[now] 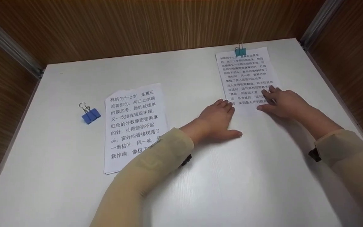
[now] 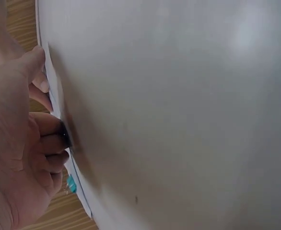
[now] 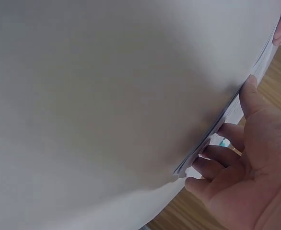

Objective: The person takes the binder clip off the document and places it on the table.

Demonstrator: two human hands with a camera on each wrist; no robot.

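Observation:
A printed paper stack (image 1: 246,71) lies at the back right of the white table, a teal binder clip (image 1: 240,51) on its top edge. My left hand (image 1: 216,122) is at the stack's lower left, fingertips touching its left edge and thumb stretched out. On the lower right part rests my right hand (image 1: 284,102), fingers lightly bent and spread along the edge. In the right wrist view the sheets (image 3: 234,112) show edge-on beside the right thumb and fingers. The teal clip (image 2: 72,184) shows past the fingers in the left wrist view.
Another printed stack (image 1: 131,123) lies left of centre, partly covered by the left sleeve (image 1: 156,157). Left of it sits a blue binder clip (image 1: 91,116) with its wire handles up. Wood-grain panels (image 1: 156,28) rise behind the table (image 1: 71,82) and at its sides.

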